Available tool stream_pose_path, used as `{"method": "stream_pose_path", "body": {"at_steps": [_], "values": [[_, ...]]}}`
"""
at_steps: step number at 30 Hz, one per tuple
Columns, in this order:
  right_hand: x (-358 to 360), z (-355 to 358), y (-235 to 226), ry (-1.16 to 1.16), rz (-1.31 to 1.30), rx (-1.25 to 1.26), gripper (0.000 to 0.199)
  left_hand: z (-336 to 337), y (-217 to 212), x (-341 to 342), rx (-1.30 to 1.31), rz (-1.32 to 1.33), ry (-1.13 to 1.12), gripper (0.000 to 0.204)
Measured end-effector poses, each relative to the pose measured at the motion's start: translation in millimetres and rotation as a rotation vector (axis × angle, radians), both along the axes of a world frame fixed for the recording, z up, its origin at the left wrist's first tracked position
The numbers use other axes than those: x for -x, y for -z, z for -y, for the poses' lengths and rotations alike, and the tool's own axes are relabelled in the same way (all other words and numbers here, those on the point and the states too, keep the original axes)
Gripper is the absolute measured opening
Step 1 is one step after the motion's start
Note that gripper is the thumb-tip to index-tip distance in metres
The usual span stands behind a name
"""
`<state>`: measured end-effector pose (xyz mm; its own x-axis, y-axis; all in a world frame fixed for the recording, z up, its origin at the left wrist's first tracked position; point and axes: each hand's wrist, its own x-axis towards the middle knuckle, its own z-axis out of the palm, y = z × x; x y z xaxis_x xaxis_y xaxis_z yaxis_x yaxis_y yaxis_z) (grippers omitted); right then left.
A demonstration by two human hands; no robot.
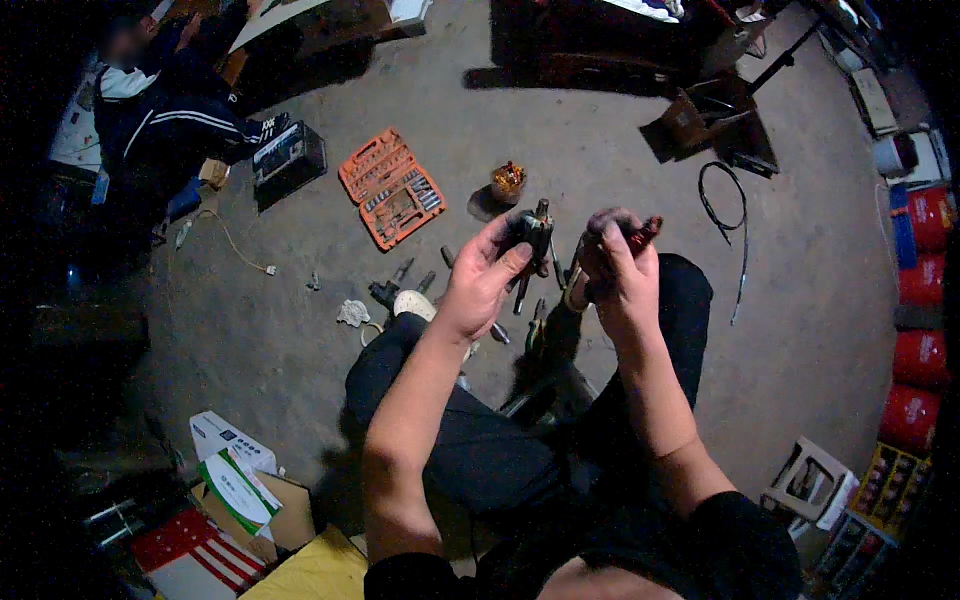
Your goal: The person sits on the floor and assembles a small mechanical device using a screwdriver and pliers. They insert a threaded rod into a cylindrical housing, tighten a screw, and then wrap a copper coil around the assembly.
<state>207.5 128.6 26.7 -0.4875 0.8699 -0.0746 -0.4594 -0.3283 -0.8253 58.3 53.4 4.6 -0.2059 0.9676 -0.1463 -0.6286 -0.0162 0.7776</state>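
Observation:
My left hand [485,275] is raised over my knees and grips a dark metal part [532,232] with a short shaft sticking up. Close beside it, my right hand [612,270] holds a tool with a red and dark grip [643,233], and a pale ring-like piece [575,297] hangs under its fingers. The two hands are almost touching. Below them on the concrete floor lie several loose sockets and metal bits [405,280]. My legs in dark trousers [470,440] are bent beneath the arms.
An open orange socket set case [391,187] lies ahead on the floor, with a small copper-wound part [508,180] next to it. A seated person [160,110] is at the far left by a black box [287,158]. A black cable [722,205], red canisters [918,330] and cardboard boxes [240,490] surround me.

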Motion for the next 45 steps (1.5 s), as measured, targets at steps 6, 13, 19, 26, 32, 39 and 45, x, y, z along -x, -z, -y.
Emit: {"method": "stream_pose_path", "body": {"at_steps": [6,13,19,26,32,39,45], "values": [[6,33,-15,-0.089,-0.01,-0.081,0.019,7,-15,14,-0.099,0.168,-0.085,0.03],[14,32,-18,-0.178,0.255,-0.231,0.016,7,2,10,0.167,0.195,0.071,0.021],[5,30,-17,-0.098,-0.028,-0.061,0.017,6,13,17,0.211,0.284,0.041,0.033],[19,25,-41,-0.108,-0.036,-0.034,0.016,3,41,19,0.352,0.044,-0.025,0.029],[39,38,-39,-0.031,0.084,-0.002,0.016,2,46,20,0.177,-0.438,-0.024,0.031],[30,33,-16,0.031,0.229,-0.004,0.018,1,21,10,-0.11,-0.325,0.182,0.025],[24,28,-16,0.087,0.221,-0.038,0.019,-5,19,2,-0.131,-0.447,0.179,0.021]]}}
